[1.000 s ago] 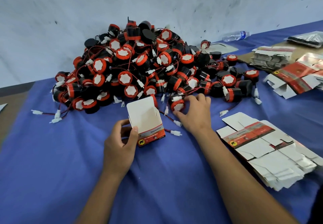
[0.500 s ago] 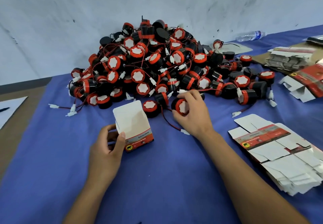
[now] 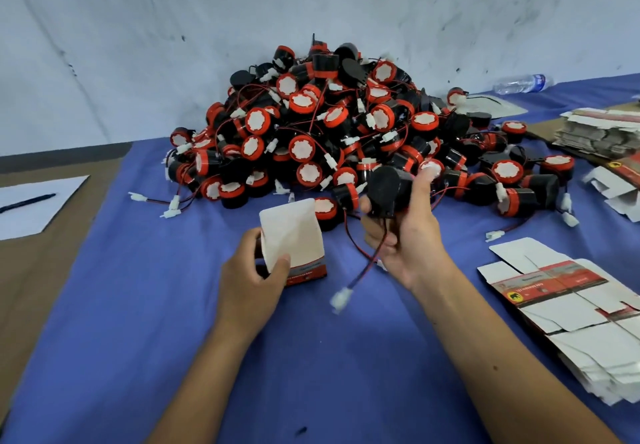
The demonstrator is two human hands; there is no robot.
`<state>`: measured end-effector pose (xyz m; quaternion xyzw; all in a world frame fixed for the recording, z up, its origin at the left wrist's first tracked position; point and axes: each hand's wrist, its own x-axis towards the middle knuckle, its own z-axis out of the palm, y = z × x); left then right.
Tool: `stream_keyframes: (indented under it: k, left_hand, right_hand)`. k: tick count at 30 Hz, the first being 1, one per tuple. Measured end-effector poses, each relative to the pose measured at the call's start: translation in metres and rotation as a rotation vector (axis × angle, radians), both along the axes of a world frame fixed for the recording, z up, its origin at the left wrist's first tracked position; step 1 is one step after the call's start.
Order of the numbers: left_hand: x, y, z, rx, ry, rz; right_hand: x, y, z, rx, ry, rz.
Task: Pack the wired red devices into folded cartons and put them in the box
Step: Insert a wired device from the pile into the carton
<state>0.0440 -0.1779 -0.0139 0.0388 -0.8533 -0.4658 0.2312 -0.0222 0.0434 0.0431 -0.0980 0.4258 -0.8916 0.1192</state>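
Left hand (image 3: pixel 251 281) gripped folded white carton with red band (image 3: pixel 294 241), standing on blue cloth (image 3: pixel 138 305) just before device pile (image 3: pixel 346 132). Right hand (image 3: pixel 405 236) clutched black round wired device (image 3: pixel 389 189) right of carton, white plug (image 3: pixel 341 296) dangling below palm.

I see two hands of mine: my left hand (image 3: pixel 250 282) with one folded carton (image 3: pixel 294 241), my right hand (image 3: pixel 405 236) with one device (image 3: pixel 389 191). The heap (image 3: pixel 346 132) has many devices, too many to count. There are three stacks of flat cartons (image 3: pixel 571 315) (image 3: pixel 599 134) (image 3: pixel 620 184), one bottle (image 3: pixel 523 83), one paper (image 3: pixel 31 204), one pen (image 3: pixel 26 202).
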Motion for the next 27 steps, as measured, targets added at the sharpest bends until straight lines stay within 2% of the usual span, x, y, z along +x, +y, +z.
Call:
stream_keyframes:
  k: [2, 5, 7, 9, 13, 14, 16, 18, 21, 27]
  left_hand:
    - [-0.001, 0.002, 0.0, 0.006, -0.016, 0.002]
    - [0.0, -0.001, 0.003, 0.034, -0.016, 0.02]
    - [0.001, 0.001, 0.005, 0.049, -0.012, 0.023]
    - [0.002, 0.0, 0.005, 0.055, -0.017, 0.02]
    - [0.002, -0.002, 0.004, 0.068, -0.015, -0.005]
    - [0.003, -0.002, 0.005, 0.085, -0.008, -0.014]
    - [0.004, -0.002, 0.005, 0.122, -0.004, -0.025]
    - [0.005, -0.004, 0.006, 0.141, -0.027, -0.032]
    - [0.004, -0.005, 0.011, 0.159, -0.061, -0.063]
    - [0.002, -0.003, 0.015, 0.24, -0.075, -0.034]
  right_hand:
    - [0.006, -0.003, 0.006, 0.064, 0.051, 0.078]
    - [0.021, -0.019, 0.014, -0.04, 0.148, 0.23]
    - [0.029, -0.027, 0.019, 0.019, 0.219, 0.24]
    - [0.033, -0.034, 0.027, 0.218, 0.356, 0.201]
    - [0.033, -0.056, 0.037, 1.05, 0.886, 0.009]
    - [0.034, -0.063, 0.036, 1.166, 0.938, 0.006]
    - [0.037, -0.075, 0.03, 1.262, 1.0, 0.006]
    - [0.035, -0.079, 0.024, 1.388, 1.114, -0.141]
    - [0.027, -0.072, 0.02, 1.454, 1.084, -0.284]
    - [0.026, -0.065, 0.009, 1.51, 1.062, -0.301]
